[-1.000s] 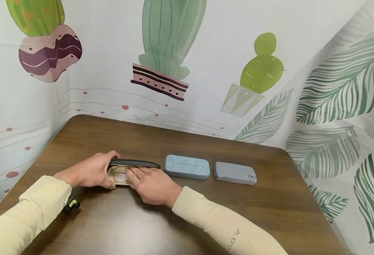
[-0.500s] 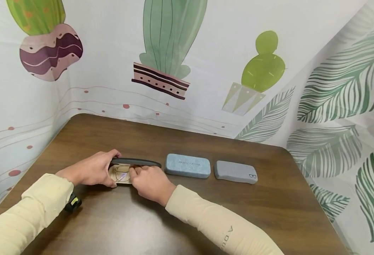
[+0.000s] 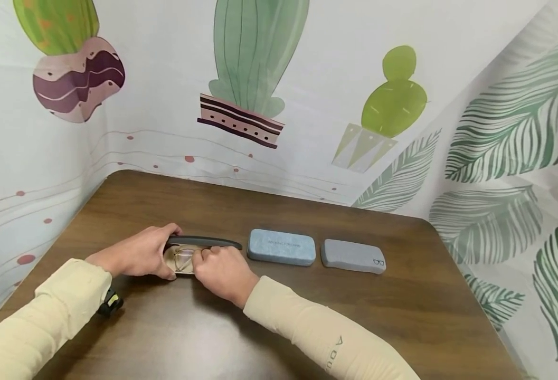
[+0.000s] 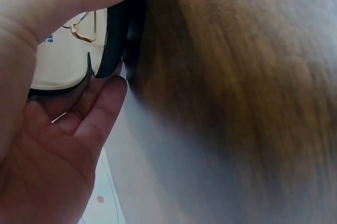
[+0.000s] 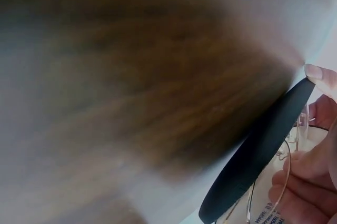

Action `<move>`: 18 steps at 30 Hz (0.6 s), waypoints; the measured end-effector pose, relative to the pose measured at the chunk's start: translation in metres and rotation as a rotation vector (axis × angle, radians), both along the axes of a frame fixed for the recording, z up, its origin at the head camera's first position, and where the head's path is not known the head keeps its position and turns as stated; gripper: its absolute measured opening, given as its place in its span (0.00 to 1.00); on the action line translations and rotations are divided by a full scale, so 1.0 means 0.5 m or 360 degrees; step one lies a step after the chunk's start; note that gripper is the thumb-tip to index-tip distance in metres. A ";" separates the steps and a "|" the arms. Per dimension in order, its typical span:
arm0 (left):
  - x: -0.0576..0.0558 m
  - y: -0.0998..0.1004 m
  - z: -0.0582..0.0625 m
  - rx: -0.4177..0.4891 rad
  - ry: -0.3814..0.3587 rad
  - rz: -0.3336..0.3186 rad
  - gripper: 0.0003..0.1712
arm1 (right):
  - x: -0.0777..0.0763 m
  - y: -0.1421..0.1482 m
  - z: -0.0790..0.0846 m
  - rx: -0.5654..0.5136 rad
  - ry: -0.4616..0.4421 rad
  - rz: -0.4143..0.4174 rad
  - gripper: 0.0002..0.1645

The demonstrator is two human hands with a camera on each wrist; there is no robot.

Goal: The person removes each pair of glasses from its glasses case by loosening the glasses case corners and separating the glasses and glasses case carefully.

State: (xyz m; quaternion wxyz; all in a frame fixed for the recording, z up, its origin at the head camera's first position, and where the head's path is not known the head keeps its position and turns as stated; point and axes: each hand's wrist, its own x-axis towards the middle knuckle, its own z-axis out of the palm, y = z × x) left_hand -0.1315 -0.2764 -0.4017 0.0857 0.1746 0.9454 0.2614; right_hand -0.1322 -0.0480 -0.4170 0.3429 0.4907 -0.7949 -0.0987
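A black eyeglass case with a cream lining lies open on the table. My left hand grips its left end, thumb at the front and fingers behind. Inside the case are thin-rimmed eyeglasses. At the right part of the case, my right hand curls its fingers round the glasses' frame. In the right wrist view, the right thumb sits at the end of the black case wall, and fingertips lie by a round rim; the exact pinch is partly hidden. The left wrist view shows a gold frame part.
Right of the black case stands a closed blue case with lettering. Beyond it lies a closed grey case with a glasses mark. The brown table meets a cactus-patterned cloth at the back.
My right hand has drawn slightly left and its fingers have curled in more. The glasses have shifted a little inside the case. My left hand keeps its grip.
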 end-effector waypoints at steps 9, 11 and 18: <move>-0.005 0.002 -0.002 0.0031 -0.0012 -0.0006 0.54 | -0.002 0.008 0.003 -0.0098 0.0131 0.0129 0.12; -0.004 0.001 -0.003 0.0022 -0.0004 -0.0004 0.53 | 0.001 0.007 0.005 -0.0117 0.0126 0.0148 0.12; -0.004 0.001 -0.004 0.0021 0.0022 -0.0019 0.54 | 0.008 0.014 0.018 -0.0129 0.0100 0.0155 0.11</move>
